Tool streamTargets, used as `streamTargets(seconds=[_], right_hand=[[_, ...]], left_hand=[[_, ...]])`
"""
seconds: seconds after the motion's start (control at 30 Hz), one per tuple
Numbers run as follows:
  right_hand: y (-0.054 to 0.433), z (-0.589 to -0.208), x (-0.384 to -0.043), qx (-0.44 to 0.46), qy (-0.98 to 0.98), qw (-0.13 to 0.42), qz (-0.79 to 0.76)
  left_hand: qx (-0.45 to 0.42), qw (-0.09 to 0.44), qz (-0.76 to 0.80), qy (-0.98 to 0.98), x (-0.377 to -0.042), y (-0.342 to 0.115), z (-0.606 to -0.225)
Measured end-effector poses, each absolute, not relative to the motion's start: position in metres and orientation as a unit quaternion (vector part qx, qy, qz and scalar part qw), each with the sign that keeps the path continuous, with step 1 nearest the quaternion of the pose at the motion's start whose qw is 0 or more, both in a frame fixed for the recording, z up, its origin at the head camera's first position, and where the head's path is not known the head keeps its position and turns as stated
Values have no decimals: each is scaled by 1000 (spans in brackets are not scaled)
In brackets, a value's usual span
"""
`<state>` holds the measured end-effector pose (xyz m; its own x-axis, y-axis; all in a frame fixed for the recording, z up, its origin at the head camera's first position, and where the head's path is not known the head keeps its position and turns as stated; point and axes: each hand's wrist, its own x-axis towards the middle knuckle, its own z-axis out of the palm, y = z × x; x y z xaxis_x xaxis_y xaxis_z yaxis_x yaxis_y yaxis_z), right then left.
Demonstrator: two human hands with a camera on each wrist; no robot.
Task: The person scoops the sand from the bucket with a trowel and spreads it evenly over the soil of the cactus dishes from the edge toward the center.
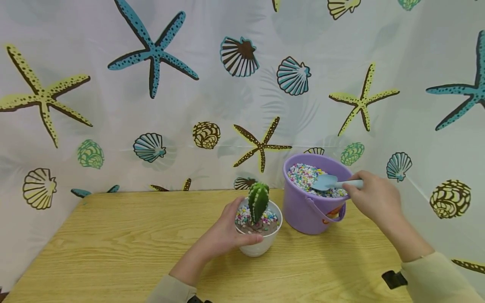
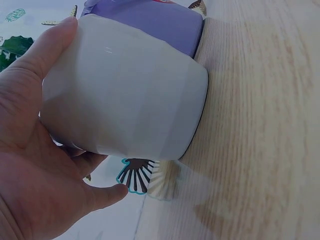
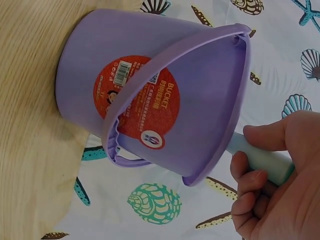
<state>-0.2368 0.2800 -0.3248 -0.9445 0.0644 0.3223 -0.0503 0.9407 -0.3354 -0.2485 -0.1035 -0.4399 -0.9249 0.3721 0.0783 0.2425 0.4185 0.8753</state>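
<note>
A white pot (image 1: 259,247) stands on the table with a green cactus (image 1: 259,202) in brown soil, multicoloured pebbles scattered round its base. My left hand (image 1: 226,233) grips the pot from the left, thumb along the near side and fingers behind. In the left wrist view the pot's wall (image 2: 130,90) fills the palm side. My right hand (image 1: 377,195) holds the handle of a light blue toy shovel (image 1: 324,183). The blade lies on the small colourful pebbles (image 1: 303,174) inside a purple bucket (image 1: 303,214). In the right wrist view fingers curl round the shovel handle (image 3: 265,161).
The bucket stands just right of the pot, its handle (image 3: 150,75) hanging down over a red round label (image 3: 137,102). A wooden table (image 1: 125,248) lies underneath. Behind it hangs a white curtain (image 1: 197,101) printed with starfish and shells.
</note>
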Motion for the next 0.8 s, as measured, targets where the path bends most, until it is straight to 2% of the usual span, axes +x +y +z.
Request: streamTargets(seconds=[0.6, 0.8], right_hand=[[269, -334, -252, -22, -963, 172, 208], [274, -344, -259, -48, -953, 138, 266]], left_hand=[[187, 59, 500, 843, -251, -106, -442], [186, 60, 497, 845, -248, -105, -439]])
